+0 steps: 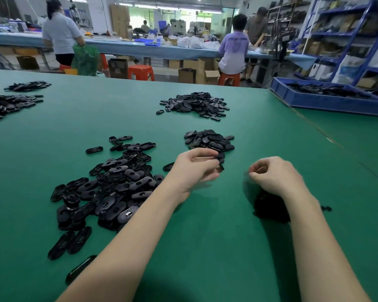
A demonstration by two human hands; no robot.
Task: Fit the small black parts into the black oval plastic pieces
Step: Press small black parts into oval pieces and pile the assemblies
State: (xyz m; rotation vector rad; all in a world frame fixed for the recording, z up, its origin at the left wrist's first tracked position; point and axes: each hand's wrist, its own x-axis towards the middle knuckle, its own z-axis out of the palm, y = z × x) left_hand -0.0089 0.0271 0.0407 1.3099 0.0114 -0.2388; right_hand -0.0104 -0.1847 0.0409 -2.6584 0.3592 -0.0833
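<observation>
Many oval pieces (109, 188) left of hands (196, 168)

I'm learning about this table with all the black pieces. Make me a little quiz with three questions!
1. True or false: the blue tray sits at the far right of the green table.
2. Which pile lies nearest the left hand?
A. the small heap of oval pieces just beyond it
B. the far heap in the middle of the table
C. the piles at the left edge
3. Fill in: the big spread of oval pieces lies to the ____ of the left forearm.

Key
1. True
2. A
3. left
</observation>
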